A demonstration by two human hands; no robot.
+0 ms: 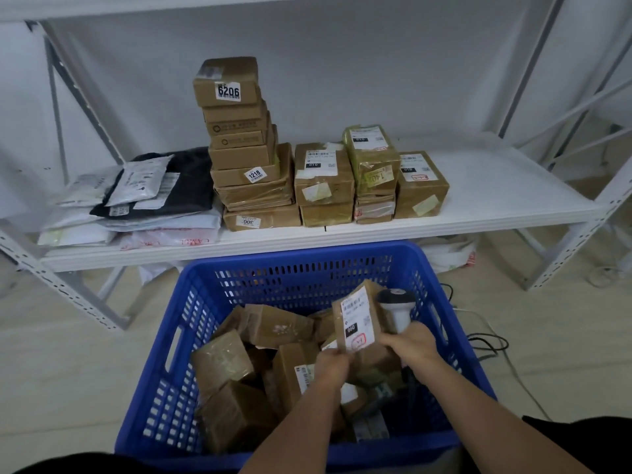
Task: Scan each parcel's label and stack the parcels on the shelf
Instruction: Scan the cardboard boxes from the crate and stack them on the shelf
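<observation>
Shelf: white metal shelf [496,186] against a pale wall, cartons stacked mid-board, mailers [143,196] at its left.
Open room: the board's right end lay bare.
Crate: blue crate [307,261] on the floor, below the shelf edge, heaped with parcels.
Left hand [330,366]: pinched the labelled parcel [357,319] by its lower corner, above the crate.
Right hand [410,343]: clenched round the scanner [396,304], just beside the parcel.
Hidden: label print blurred; forearms cover part of the heap.

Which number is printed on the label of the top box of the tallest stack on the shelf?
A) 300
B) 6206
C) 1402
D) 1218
B: the top box of the tallest stack on the shelf bears a white label reading 6206.
</observation>
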